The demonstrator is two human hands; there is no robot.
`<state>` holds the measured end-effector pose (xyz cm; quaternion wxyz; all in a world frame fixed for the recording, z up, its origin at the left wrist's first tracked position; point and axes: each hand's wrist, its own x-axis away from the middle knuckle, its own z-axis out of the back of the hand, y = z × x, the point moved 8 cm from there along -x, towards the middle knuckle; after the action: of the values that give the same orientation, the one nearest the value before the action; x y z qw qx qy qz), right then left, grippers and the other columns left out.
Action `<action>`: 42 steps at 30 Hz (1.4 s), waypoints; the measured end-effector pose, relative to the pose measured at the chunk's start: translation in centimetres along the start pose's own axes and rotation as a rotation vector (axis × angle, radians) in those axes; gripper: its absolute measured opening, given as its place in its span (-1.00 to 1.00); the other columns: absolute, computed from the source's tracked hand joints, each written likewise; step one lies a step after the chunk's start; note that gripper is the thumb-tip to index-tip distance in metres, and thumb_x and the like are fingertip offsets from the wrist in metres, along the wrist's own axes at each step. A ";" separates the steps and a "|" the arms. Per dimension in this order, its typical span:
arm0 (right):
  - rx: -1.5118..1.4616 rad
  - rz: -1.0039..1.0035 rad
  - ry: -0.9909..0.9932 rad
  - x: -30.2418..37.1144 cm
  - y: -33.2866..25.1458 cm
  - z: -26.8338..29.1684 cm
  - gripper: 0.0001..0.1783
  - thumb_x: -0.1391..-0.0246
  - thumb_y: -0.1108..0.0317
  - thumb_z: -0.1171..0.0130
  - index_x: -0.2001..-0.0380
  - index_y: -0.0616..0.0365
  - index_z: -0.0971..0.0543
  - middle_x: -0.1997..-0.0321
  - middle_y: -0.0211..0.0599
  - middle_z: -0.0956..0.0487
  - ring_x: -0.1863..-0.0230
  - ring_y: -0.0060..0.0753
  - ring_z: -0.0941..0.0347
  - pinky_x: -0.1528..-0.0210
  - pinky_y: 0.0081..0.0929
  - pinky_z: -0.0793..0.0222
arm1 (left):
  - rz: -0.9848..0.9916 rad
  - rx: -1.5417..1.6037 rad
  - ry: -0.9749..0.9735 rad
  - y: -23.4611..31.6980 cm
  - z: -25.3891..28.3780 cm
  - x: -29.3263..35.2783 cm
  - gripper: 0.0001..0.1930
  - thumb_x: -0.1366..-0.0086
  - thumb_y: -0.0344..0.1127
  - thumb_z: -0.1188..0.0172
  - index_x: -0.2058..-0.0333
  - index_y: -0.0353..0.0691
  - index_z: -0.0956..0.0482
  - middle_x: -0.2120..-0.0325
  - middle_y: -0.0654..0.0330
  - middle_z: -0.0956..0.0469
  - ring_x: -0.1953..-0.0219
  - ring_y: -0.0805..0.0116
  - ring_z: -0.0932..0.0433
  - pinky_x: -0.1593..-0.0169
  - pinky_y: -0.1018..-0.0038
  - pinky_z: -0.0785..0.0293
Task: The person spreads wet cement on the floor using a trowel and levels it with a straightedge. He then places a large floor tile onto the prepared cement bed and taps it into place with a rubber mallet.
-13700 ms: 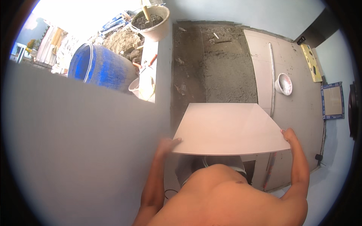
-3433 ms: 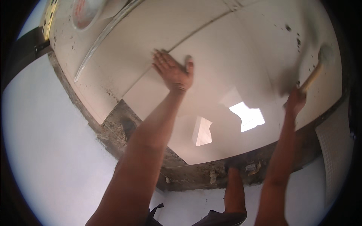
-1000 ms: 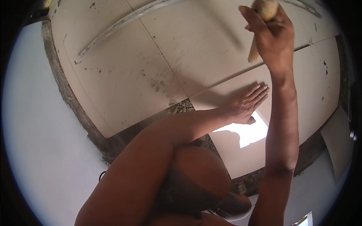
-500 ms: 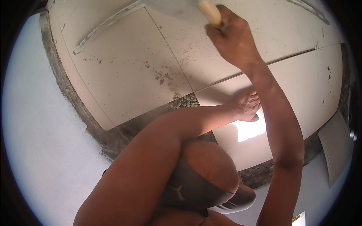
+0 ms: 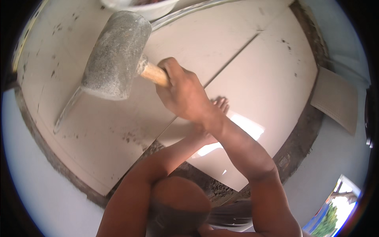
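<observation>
My right hand (image 5: 185, 93) is closed round the wooden handle of a rubber mallet (image 5: 116, 55). The mallet's big grey head hangs above the pale floor tiles, to the left of that hand and apart from the tiles. Beneath my right forearm, my left hand (image 5: 222, 104) lies on a large cream tile (image 5: 272, 91), its fingers stretched out flat. Most of the left palm is hidden by the right wrist. A dark joint runs between this tile and its neighbour, and bright light reflects off its surface near the left hand.
Dark rough mortar (image 5: 294, 154) borders the tiles on the right and near sides. A loose tile (image 5: 335, 98) leans at the right. A white basin (image 5: 154, 10) stands at the far edge beside a long thin strip (image 5: 205, 7). My bent knee (image 5: 181, 197) is close below.
The mallet, mostly out of view before, has come fully into view toward the left, still in my right hand. The view has turned. My left hand stays on the tile.
</observation>
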<state>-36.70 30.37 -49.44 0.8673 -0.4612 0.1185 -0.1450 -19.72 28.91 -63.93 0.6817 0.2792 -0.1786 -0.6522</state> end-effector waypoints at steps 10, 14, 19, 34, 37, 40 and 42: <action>0.034 -0.670 0.546 17.1 11.6 16.2 -0.56 -0.35 0.12 0.03 -0.01 0.33 -0.38 0.51 -0.26 -0.51 0.58 -0.49 -0.41 0.51 -0.45 -0.38 | 0.079 -0.282 -0.208 1.3 2.1 -0.9 0.08 -0.20 0.44 0.08 -0.36 -0.45 0.01 -0.42 -0.15 0.17 -0.48 0.01 0.30 -0.47 0.12 0.53; -0.180 -0.448 0.809 19.6 9.9 20.0 -0.55 -0.40 0.10 0.14 -0.11 0.26 -0.30 0.55 -0.47 -0.37 0.65 -0.71 -0.28 0.66 -0.67 -0.29 | 0.124 -0.286 -0.200 1.0 2.3 -0.9 0.12 -0.17 0.47 0.07 -0.35 -0.48 0.03 -0.42 -0.16 0.20 -0.48 0.01 0.35 -0.47 0.14 0.56; -0.063 -0.741 0.772 22.0 18.0 19.6 -0.51 -0.40 0.04 0.16 -0.15 0.21 -0.32 0.62 -0.42 -0.34 0.71 -0.64 -0.28 0.72 -0.56 -0.30 | 0.108 -0.277 -0.178 1.6 1.5 -0.6 0.17 -0.13 0.47 -0.01 -0.34 -0.53 0.06 -0.42 -0.20 0.22 -0.48 -0.02 0.39 -0.47 0.12 0.54; -0.291 -0.732 0.609 23.3 10.6 24.3 -0.58 -0.28 0.18 -0.01 -0.02 0.32 -0.33 0.55 -0.35 -0.40 0.72 -0.56 -0.29 0.73 -0.50 -0.28 | 0.027 -0.435 -0.369 1.5 1.9 -0.8 0.19 -0.09 0.41 -0.16 -0.37 -0.46 0.11 -0.43 -0.13 0.22 -0.48 0.00 0.30 -0.48 0.17 0.36; -0.186 -0.537 0.666 27.9 3.7 27.1 -0.48 -0.27 0.24 -0.04 -0.19 0.32 -0.28 0.48 -0.37 -0.44 0.63 -0.62 -0.32 0.65 -0.59 -0.30 | 0.031 -0.514 -0.601 -1.7 4.6 -0.7 0.23 0.06 0.22 -0.44 -0.39 -0.32 0.08 -0.45 0.03 0.23 -0.48 0.07 0.21 -0.46 0.17 0.11; -0.187 -0.436 0.471 32.2 -0.1 25.1 -0.45 -0.40 -0.02 0.17 -0.07 0.30 -0.43 0.66 -0.47 -0.36 0.73 -0.71 -0.23 0.70 -0.71 -0.14 | -0.177 -0.593 -0.653 -2.9 7.1 -0.3 0.28 0.21 0.04 -0.56 -0.38 -0.36 0.06 -0.44 0.00 0.18 -0.47 0.10 0.18 -0.47 0.27 0.11; -0.149 -0.556 0.501 39.7 3.2 21.2 -0.40 -0.36 -0.17 0.16 0.34 0.21 -0.48 0.74 -0.56 -0.30 0.75 -0.76 -0.17 0.72 -0.69 -0.04 | -0.192 -0.608 -0.674 -2.1 7.0 -0.4 0.35 0.27 0.04 -0.58 -0.38 -0.37 0.12 -0.44 -0.02 0.21 -0.48 0.10 0.21 -0.48 0.28 0.14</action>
<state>7.81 33.98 -43.43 0.7032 -0.4876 0.2075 -0.4739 -25.67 28.30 -59.70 0.5732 -0.1455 -0.1644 -0.7895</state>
